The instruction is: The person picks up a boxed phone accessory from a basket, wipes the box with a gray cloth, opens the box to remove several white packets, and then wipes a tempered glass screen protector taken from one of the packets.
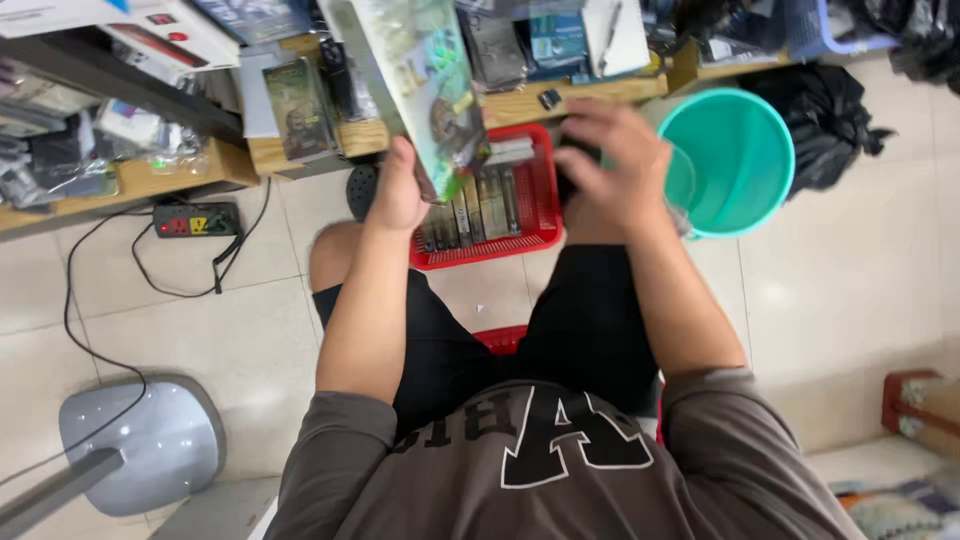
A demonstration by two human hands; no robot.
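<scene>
Mostly mid-sort, judging by the layout. Left hand [398,190] is closed around the lower edge of a flat green-printed case [425,85], held upright and tilted above the red basket [545,190]. Right hand [612,165] hovers over the basket's right rim, fingers curled and blurred; something dark shows under it, but cannot tell whether it is gripped. Basket sits on the tiled floor between the person's knees and the low wooden shelf [300,150], and already carries a row of cases [470,210] standing on edge along its near side, with room left at the far side. More loose cases and boxes lie on the shelf's front edge, so plenty looks unsorted. Teal bucket [735,160] stands just right of the basket; a power strip [195,220] lies left, under the shelf's corner.
</scene>
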